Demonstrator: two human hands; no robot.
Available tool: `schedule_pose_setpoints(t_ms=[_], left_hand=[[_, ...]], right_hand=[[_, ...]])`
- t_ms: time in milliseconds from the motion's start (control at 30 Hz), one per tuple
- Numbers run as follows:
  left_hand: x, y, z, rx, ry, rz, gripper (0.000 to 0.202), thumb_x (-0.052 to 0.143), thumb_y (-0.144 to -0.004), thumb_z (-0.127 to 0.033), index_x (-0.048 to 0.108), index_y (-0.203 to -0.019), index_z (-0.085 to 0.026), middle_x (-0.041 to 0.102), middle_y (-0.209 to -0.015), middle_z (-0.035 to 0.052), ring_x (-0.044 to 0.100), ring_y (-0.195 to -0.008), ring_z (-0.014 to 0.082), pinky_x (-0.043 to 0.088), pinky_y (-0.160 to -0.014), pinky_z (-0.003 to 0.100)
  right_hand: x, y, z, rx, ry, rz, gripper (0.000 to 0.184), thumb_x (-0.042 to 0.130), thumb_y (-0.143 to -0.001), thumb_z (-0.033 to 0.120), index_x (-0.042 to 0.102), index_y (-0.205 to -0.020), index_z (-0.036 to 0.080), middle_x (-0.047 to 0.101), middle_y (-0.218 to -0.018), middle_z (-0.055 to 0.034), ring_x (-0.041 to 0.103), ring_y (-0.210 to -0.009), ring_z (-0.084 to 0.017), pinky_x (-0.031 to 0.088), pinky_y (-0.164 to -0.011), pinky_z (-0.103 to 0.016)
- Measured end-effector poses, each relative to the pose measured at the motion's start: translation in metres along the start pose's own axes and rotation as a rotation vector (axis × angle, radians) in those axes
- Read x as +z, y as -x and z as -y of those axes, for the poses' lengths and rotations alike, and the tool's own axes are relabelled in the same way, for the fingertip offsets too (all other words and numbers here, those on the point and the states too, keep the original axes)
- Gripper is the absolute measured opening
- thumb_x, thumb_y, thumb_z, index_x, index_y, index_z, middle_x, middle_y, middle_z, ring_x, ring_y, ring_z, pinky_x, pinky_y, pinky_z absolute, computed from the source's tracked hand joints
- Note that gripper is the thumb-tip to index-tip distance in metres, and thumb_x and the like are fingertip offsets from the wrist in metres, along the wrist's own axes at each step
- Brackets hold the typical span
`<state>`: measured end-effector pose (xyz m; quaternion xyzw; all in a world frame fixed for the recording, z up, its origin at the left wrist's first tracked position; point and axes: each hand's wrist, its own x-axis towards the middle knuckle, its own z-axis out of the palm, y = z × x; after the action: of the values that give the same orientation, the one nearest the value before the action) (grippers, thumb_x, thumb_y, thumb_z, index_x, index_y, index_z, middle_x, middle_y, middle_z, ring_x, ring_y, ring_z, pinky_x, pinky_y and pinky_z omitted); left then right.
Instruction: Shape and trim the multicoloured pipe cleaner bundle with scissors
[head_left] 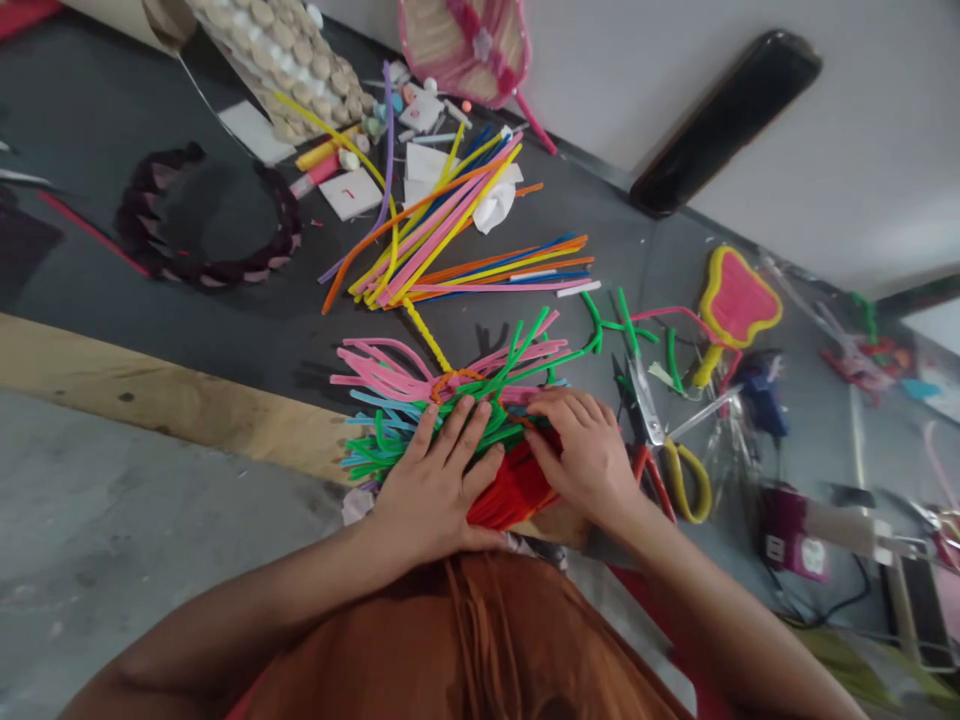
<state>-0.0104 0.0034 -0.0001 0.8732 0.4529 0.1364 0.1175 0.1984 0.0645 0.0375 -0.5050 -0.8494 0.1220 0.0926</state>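
Observation:
My left hand (442, 465) lies with its fingers spread over a bundle of green pipe cleaners (491, 432) at the table's front edge. Pinched in, the fingers of my right hand (585, 450) close on a pipe cleaner at the bundle's right side; the exact strand is partly hidden. Red pipe cleaners (517, 490) show between and below both hands. Light blue ones (386, 408) stick out to the left, and pink ones (390, 365) fan out behind. An orange twist (454, 380) joins the pink bunch, with a yellow twisted stem (427, 335) running away from it.
Loose pipe cleaners (450, 225) in several colours lie beyond the bundle. Scissors (651, 410) rest at the right, near a pink and yellow shape (739, 300) and a glue gun (761, 395). A dark braided ring (214, 270) lies at the left.

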Motion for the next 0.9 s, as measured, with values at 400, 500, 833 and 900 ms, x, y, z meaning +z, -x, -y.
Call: schedule_pose_setpoints(t_ms=[400,500,833,900], left_hand=[[0.007,0.004,0.002,0.002,0.007,-0.019,0.094,0.057,-0.076,-0.078,0.047,-0.146,-0.015,0.041,-0.153,0.028,0.03,-0.147,0.0436,0.006,-0.12,0.059],[0.008,0.005,0.002,-0.002,0.003,-0.009,0.099,0.055,-0.073,-0.084,0.047,-0.146,-0.017,0.04,-0.154,0.0272,0.031,-0.147,0.0427,0.008,-0.121,0.057],[0.003,-0.001,0.0,-0.034,-0.017,-0.03,0.106,0.05,-0.074,-0.086,0.052,-0.141,-0.004,0.046,-0.15,0.0259,0.036,-0.144,0.0418,0.001,-0.123,0.054],[0.002,-0.001,-0.001,-0.035,-0.015,-0.033,0.106,0.048,-0.075,-0.086,0.052,-0.142,-0.004,0.045,-0.151,0.0261,0.034,-0.145,0.0424,0.001,-0.123,0.055]], right_hand=[[0.01,0.014,0.031,-0.464,0.101,0.11,0.055,0.042,-0.101,0.042,0.053,-0.138,0.003,0.058,-0.142,-0.0195,0.049,-0.137,-0.029,0.018,-0.124,-0.053],[0.026,0.016,0.015,-0.438,0.022,0.149,0.065,0.044,-0.1,0.045,0.044,-0.145,-0.001,0.056,-0.142,-0.0245,0.046,-0.14,-0.031,0.033,-0.118,-0.055],[-0.005,-0.024,0.009,-0.184,-0.369,-0.098,0.037,0.044,-0.096,0.009,0.066,-0.123,0.022,0.072,-0.121,-0.0097,0.065,-0.112,-0.02,0.054,-0.095,-0.037],[-0.003,-0.038,0.01,-0.299,-0.155,-0.081,0.035,0.046,-0.096,0.008,0.067,-0.122,0.017,0.07,-0.127,-0.0104,0.061,-0.112,-0.023,0.05,-0.096,-0.04]])
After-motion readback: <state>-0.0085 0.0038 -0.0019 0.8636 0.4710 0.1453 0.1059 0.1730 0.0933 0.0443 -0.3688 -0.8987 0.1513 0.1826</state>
